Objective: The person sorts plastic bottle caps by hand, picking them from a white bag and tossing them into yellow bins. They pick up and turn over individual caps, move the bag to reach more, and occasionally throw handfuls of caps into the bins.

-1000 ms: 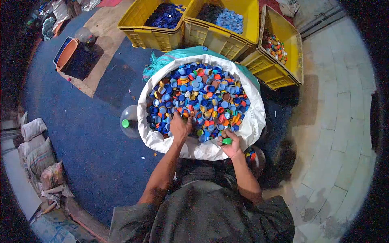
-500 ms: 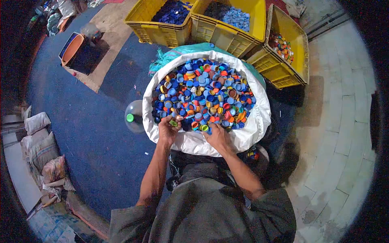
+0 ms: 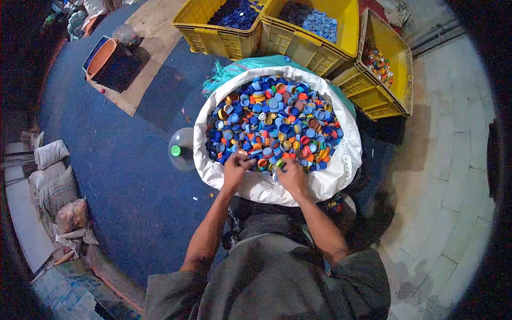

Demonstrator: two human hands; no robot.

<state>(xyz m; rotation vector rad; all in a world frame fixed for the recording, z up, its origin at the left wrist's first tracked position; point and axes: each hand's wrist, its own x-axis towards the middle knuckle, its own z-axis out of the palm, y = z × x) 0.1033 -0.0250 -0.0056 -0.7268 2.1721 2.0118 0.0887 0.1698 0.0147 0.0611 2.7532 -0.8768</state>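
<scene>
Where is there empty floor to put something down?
Bare blue carpet lies left of the clear plastic bottle; pale stone paving is free right of the white woven sack. Crowded: the sack's coloured bottle caps, yellow plastic crates behind.

Fingertips of left hand (image 3: 235, 168) and right hand (image 3: 292, 176) are buried among the bottle caps (image 3: 277, 120) at the near rim of the white sack (image 3: 341, 165); whether either hand grips a cap cannot be told. The picture's top edge cuts off the left yellow crate (image 3: 213, 32) and the middle yellow crate (image 3: 304, 45), and their contents are too small to tell singly. The sack's left wall part-hides the clear bottle (image 3: 180, 140). Only a sliver of a round container (image 3: 344, 208) shows under the near right rim, and the bundles (image 3: 69, 16) beyond the blue mat's far left corner are dark and blurred.
</scene>
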